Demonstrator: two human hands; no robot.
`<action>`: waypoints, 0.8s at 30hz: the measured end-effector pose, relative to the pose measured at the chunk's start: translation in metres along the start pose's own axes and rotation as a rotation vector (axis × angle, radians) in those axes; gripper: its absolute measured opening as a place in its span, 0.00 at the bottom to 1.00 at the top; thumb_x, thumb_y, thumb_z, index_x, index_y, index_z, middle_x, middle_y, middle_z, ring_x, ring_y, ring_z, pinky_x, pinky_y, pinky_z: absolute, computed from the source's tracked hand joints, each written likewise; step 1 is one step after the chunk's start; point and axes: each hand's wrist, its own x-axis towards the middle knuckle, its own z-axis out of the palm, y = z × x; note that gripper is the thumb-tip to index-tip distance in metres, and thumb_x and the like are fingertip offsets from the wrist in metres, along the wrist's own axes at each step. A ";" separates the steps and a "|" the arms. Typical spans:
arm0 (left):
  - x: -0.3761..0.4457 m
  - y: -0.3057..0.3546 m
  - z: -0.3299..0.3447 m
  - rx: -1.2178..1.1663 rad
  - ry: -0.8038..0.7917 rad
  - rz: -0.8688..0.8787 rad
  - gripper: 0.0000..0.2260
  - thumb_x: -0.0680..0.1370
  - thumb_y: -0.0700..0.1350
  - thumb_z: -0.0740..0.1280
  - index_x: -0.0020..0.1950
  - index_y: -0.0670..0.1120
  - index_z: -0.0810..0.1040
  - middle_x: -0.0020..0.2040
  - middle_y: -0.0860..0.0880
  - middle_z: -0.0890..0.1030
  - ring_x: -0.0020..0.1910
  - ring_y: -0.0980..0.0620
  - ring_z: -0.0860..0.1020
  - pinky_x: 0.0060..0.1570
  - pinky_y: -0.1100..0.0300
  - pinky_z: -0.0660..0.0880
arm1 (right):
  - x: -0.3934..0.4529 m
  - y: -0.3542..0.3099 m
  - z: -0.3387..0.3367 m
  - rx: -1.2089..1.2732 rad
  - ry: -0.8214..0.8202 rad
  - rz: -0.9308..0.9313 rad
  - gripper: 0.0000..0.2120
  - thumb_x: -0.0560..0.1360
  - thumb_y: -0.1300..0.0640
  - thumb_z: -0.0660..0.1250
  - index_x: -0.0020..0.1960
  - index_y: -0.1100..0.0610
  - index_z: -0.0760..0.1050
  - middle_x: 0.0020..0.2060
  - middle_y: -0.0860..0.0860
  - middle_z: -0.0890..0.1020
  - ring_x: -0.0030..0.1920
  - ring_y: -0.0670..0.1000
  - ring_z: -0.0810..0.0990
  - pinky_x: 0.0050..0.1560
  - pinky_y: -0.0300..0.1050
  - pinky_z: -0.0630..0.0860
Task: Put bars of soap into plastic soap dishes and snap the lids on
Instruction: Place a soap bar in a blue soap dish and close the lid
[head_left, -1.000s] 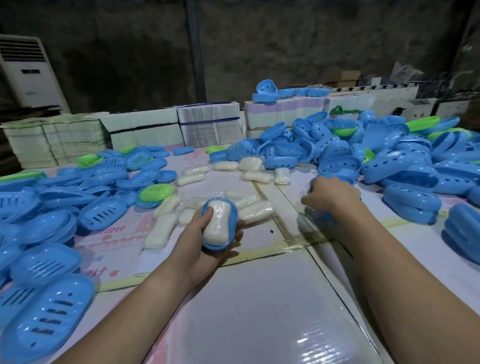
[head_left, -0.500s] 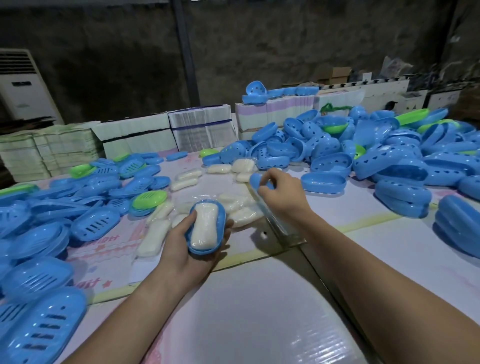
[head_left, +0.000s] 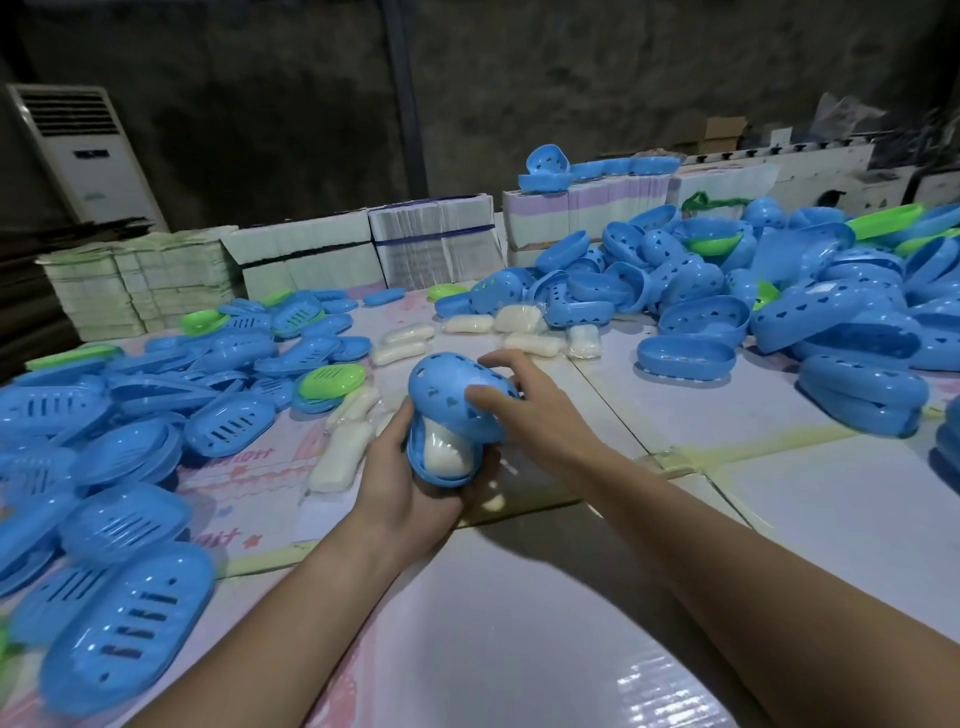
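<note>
My left hand cups a blue soap dish base with a white bar of soap lying in it. My right hand holds a blue perforated lid tilted over the far end of that dish, with the near end of the soap still showing. Loose wrapped soap bars lie on the table just left of the hands, and more soap bars lie beyond them.
A heap of flat slotted blue trays with a few green ones fills the left. Blue perforated lids pile up at the right. Stacks of flat cartons line the back, and an air conditioner stands far left.
My right hand brought a blue lid from the right-hand pile and set it over the dish in my left hand. The left hand kept hold of the dish with the soap.
</note>
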 end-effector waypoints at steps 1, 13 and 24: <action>0.000 0.000 0.000 0.021 0.003 0.005 0.25 0.73 0.55 0.70 0.68 0.45 0.80 0.63 0.40 0.82 0.60 0.41 0.81 0.69 0.46 0.71 | 0.000 0.002 0.001 -0.095 -0.016 -0.048 0.21 0.71 0.44 0.71 0.61 0.45 0.72 0.47 0.43 0.76 0.48 0.47 0.78 0.45 0.41 0.77; 0.000 -0.003 -0.003 0.175 -0.002 -0.008 0.16 0.77 0.53 0.68 0.56 0.45 0.86 0.52 0.41 0.84 0.46 0.43 0.83 0.68 0.48 0.69 | 0.001 -0.005 -0.012 -0.128 0.071 -0.100 0.24 0.67 0.33 0.63 0.62 0.35 0.69 0.53 0.41 0.78 0.48 0.40 0.76 0.42 0.34 0.69; -0.005 0.003 0.001 0.294 0.026 -0.018 0.16 0.82 0.55 0.64 0.53 0.48 0.88 0.53 0.42 0.84 0.46 0.44 0.83 0.55 0.49 0.78 | 0.000 -0.002 -0.011 -0.421 -0.127 -0.068 0.31 0.69 0.34 0.55 0.72 0.35 0.60 0.65 0.54 0.72 0.59 0.54 0.74 0.62 0.56 0.73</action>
